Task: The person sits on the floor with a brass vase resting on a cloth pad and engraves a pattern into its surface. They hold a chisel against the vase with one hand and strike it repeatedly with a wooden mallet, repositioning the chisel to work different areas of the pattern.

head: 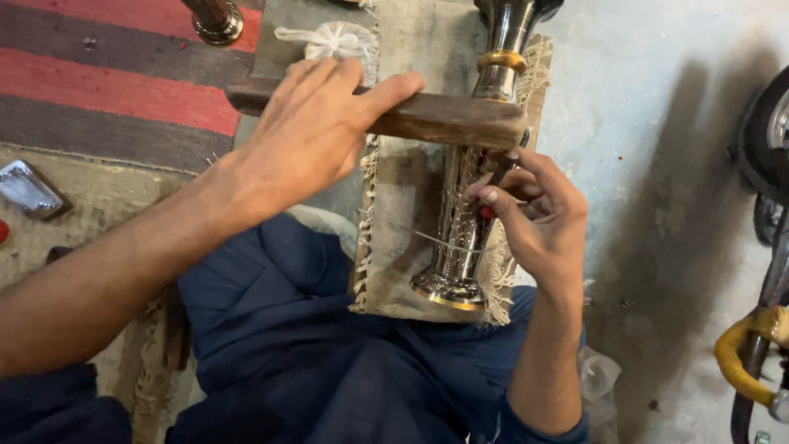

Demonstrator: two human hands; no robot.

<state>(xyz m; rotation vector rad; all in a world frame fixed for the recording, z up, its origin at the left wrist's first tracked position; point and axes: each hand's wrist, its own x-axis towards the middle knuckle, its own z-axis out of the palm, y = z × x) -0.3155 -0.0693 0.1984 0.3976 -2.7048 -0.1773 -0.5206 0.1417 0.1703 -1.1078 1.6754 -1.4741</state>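
I see my left hand [308,131] clamped on the wooden block [427,117] across the engraved metal vase [464,222]; my right hand [534,214] pinches a thin engraving tool [496,179] against it.

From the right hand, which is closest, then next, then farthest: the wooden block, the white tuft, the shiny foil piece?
From the right hand:
1. Wooden block, just above it, across the metal vase.
2. White tuft, up top, past the left hand.
3. Foil piece, far left on the floor.
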